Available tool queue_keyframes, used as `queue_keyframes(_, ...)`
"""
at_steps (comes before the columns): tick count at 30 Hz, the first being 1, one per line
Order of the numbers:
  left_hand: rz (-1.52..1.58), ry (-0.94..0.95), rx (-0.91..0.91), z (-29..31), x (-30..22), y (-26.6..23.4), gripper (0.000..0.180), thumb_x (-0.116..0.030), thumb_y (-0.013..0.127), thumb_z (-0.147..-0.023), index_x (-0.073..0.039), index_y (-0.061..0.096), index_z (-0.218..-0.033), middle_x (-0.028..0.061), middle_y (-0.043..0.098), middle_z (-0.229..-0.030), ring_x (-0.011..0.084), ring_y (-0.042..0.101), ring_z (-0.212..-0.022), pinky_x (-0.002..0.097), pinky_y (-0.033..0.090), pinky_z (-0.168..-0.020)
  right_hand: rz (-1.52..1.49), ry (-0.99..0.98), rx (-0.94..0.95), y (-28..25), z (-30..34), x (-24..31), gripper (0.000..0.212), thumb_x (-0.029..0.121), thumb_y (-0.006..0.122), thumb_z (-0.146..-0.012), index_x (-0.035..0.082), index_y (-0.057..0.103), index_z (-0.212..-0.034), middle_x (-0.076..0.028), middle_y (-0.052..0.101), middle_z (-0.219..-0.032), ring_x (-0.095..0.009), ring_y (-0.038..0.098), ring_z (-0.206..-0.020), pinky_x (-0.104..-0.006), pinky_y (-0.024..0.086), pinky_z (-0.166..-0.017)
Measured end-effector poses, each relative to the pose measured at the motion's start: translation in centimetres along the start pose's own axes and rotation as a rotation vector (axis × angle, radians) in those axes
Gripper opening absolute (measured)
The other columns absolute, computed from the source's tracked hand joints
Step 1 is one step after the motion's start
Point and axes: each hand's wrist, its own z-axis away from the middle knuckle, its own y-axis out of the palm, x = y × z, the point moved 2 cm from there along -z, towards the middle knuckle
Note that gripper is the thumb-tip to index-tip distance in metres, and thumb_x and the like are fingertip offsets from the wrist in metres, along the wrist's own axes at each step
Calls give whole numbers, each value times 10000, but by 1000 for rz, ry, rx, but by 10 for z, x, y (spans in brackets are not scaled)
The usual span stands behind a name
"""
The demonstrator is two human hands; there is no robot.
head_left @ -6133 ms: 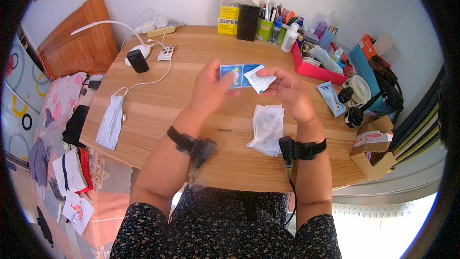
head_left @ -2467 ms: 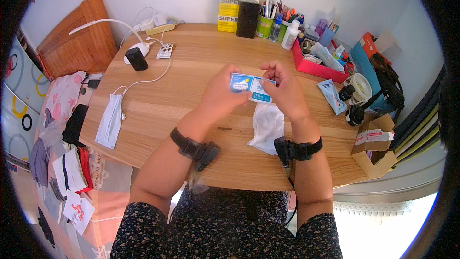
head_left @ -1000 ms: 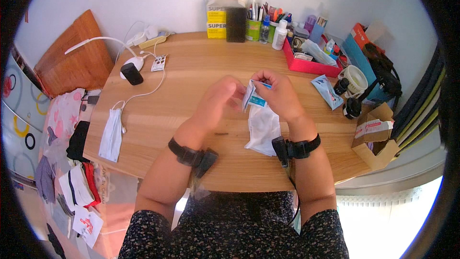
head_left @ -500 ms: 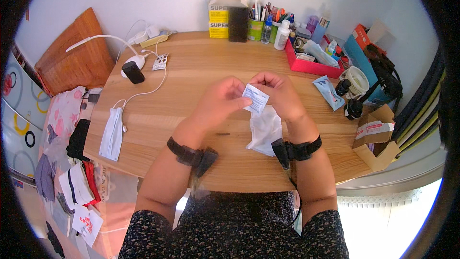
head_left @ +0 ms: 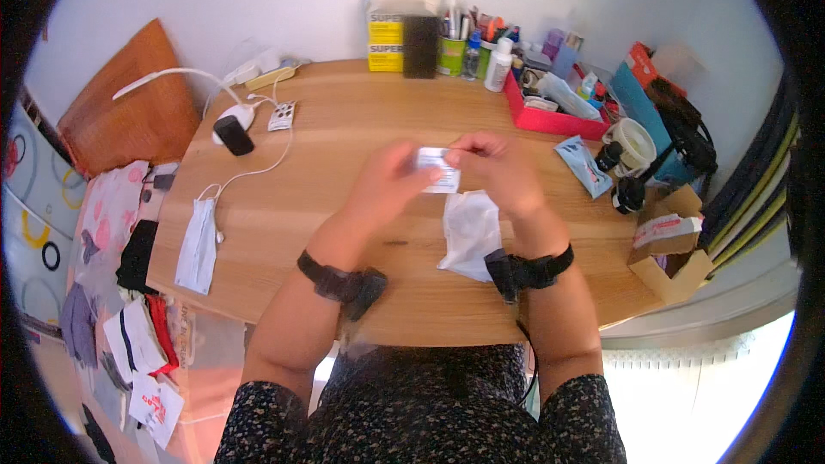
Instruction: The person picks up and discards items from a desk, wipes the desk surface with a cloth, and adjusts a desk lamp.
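Head view, centre: white rectangular packet (head_left: 447, 180) pinched by left hand (head_left: 385, 179) and right hand (head_left: 505, 174); handling seemingly underway, steady grip called for.

Left hand (head_left: 387, 185) and right hand (head_left: 505, 174) near each other, both pinching
The left forearm (head_left: 296, 314) and right forearm (head_left: 563, 318) slant inward from the near side, elbows bent and set wide apart; both wrists sit above the worktop (head_left: 339, 125), the left thumb (head_left: 421, 179) points right, and the right hand's fingers (head_left: 483, 144) curl toward the left, their outlines softened by blur
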Motion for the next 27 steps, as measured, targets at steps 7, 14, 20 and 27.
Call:
queue_keyframes(7,37,-3,-31,6,-20,8,174,-158,671,-815,-37,553,-859,-31,546,-755,45,494,-685,214,405,-595,-141,-13,40,2,4,4,159,197,661,-820,41,678,-850,2,615,-699,-62,513,-631,-225,413,-549)
queue_keyframes(14,-216,-3,41,2,-15,2,166,-160,664,-822,-31,581,-887,-28,574,-759,43,517,-681,216,428,-580,-164,-33,81,5,6,12,90,116,669,-811,26,664,-817,1,611,-692,-61,519,-622,-222,424,-536)
queue_keyframes(20,43,-235,92,7,-20,10,145,-201,624,-865,-71,578,-911,-5,615,-762,67,598,-609,188,446,-481,-112,-41,57,7,4,8,94,120,669,-810,26,663,-815,9,601,-679,-59,512,-613,-224,421,-525)
queue_keyframes(27,-17,-153,59,8,-26,11,162,-146,654,-833,-62,589,-955,-18,604,-750,50,554,-580,192,440,-483,-122,-3,44,7,3,7,61,107,659,-817,47,657,-822,59,570,-704,-6,469,-617,-174,377,-529)
